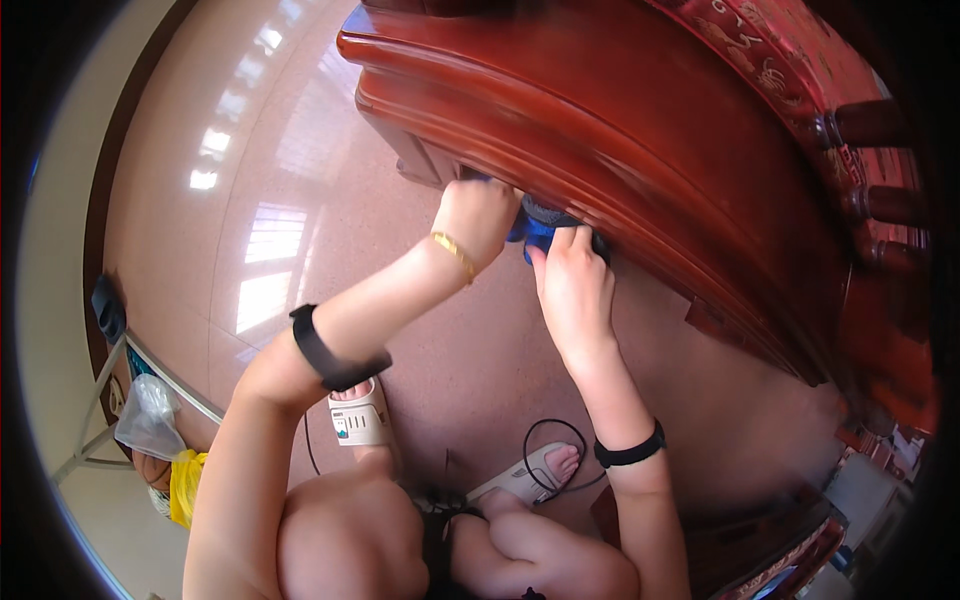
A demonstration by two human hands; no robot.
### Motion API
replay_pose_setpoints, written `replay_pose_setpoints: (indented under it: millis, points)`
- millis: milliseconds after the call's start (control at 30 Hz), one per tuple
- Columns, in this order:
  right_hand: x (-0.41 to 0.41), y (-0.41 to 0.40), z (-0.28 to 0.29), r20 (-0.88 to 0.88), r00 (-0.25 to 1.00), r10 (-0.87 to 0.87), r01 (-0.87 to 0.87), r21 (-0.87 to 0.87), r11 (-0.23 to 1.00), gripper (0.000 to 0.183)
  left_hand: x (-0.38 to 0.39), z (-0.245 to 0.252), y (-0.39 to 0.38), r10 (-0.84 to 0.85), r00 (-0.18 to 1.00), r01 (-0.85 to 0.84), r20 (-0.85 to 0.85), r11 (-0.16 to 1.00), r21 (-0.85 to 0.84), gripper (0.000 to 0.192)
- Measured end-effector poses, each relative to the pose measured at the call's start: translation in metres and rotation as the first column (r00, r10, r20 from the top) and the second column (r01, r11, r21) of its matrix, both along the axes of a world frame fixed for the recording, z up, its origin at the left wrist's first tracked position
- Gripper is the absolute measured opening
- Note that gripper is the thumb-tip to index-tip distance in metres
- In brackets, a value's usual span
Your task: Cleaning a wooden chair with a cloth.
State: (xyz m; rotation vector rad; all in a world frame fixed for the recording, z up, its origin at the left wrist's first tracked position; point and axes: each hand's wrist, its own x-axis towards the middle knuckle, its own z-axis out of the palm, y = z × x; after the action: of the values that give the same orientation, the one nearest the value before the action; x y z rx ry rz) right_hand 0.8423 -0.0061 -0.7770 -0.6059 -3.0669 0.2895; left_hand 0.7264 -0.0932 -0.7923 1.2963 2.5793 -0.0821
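A blue and black item [534,229], partly dark mesh, shows under the front edge of a polished red-brown wooden piece of furniture [540,97]. Its far part is hidden below that edge, so I cannot tell exactly what it is. My left hand [480,214] is curled beside the wood, with dark blue showing past its knuckles and brighter blue on its other side; its fingertips are hidden. With the thumb on the blue part and the fingers bent over the dark part, my right hand [577,277] grips the item's near side.
Smooth tiled floor [225,225] reflects window light. My feet wear pale slides [360,421], and a black cable [555,424] loops by one foot. A metal rack [90,450], a clear plastic bag [150,420] and a yellow bag [186,484] stand at the left. Red patterned cushions [817,45] lie upper right.
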Motion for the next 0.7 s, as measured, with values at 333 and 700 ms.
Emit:
replay_pose_setpoints:
  millis: [333,700]
  points:
    - [0.018,0.016,-0.035,-0.246,0.966,0.082,-0.056,0.111,0.992,0.013,0.017,-0.033,-0.013,0.073,0.993,-0.040,-0.095,0.948,0.315,0.063]
    - [0.111,0.048,-0.068,-0.389,0.916,-0.097,0.140,0.084,0.987,0.038,0.069,-0.045,-0.033,-0.089,0.995,0.091,-0.038,0.741,0.665,0.071]
